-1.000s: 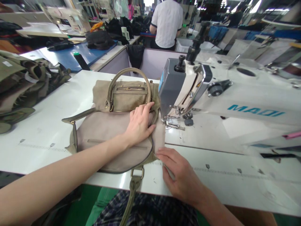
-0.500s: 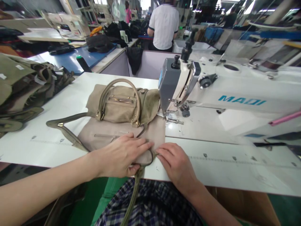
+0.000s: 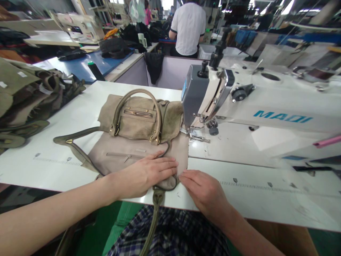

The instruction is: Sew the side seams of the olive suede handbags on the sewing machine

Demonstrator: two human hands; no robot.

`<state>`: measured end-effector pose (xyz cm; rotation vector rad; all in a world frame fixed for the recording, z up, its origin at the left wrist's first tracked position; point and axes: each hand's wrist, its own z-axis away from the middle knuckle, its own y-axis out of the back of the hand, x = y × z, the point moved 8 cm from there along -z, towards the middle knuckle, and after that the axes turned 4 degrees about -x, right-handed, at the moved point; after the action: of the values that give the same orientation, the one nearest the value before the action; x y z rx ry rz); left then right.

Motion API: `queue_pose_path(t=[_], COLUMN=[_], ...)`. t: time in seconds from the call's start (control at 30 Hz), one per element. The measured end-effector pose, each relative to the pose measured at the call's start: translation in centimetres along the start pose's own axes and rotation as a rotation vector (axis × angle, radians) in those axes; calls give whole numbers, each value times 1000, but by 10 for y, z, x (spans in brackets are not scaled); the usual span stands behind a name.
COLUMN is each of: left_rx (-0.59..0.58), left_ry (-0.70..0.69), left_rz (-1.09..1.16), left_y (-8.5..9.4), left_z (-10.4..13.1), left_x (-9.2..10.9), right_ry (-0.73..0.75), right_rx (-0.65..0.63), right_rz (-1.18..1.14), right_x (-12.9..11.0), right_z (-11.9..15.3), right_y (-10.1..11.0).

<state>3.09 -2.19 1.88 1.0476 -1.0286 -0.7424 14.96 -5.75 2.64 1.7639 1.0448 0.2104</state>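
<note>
An olive handbag (image 3: 170, 122), turned partly out, lies on the sewing table with its carrying handle (image 3: 138, 91) and zipped front pocket uppermost. Its pinkish-beige lining (image 3: 99, 151) is spread toward me and has a zip in it. My left hand (image 3: 151, 172) rests flat on the lining, fingers stretched out. At the lining's right edge, my right hand (image 3: 199, 186) has its thumb and fingers pinched on the fabric corner. Between the hands curves the bag's open zipper edge (image 3: 174, 185). A second handle (image 3: 153, 224) hangs over the table's front edge.
The sewing machine (image 3: 279, 103) stands to the right, its needle area beside the bag. Olive fabric pieces (image 3: 23, 85) are heaped at left. A thread cone (image 3: 96, 71) stands behind the table. Farther back, a person in a white shirt (image 3: 188, 30) faces away.
My left hand has flattened onto the lining, its thumb no longer curled at the lower zipper edge. My right hand has come slightly nearer to me along the fabric edge.
</note>
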Motion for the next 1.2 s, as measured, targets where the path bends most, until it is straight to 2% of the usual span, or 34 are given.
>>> queue_pose_path(t=[0.13, 0.23, 0.4, 0.6, 0.73, 0.93, 1.2], left_rx=[73, 120, 139, 127, 136, 69, 155], left_ry=[-19, -25, -26, -94, -74, 33, 67], left_rz=[6, -26, -93, -154, -160, -118, -89], left_y=[-1, 0, 7, 12, 18, 21, 26], left_z=[-3, -8, -17, -27, -36, -50, -68], left_x=[0, -7, -23, -38, -54, -81, -115], right_ry=[23, 52, 80, 81, 42, -84, -118], right_rx=[-78, -85, -103, -106, -78, -115, -95], right_rz=[-11, 20, 60, 103, 107, 113, 113], right_x=[1, 8, 25, 43, 56, 69, 68], right_z=[7, 6, -4, -17, -25, -29, -26], right_y=[-1, -2, -8, -11, -12, -18, -17])
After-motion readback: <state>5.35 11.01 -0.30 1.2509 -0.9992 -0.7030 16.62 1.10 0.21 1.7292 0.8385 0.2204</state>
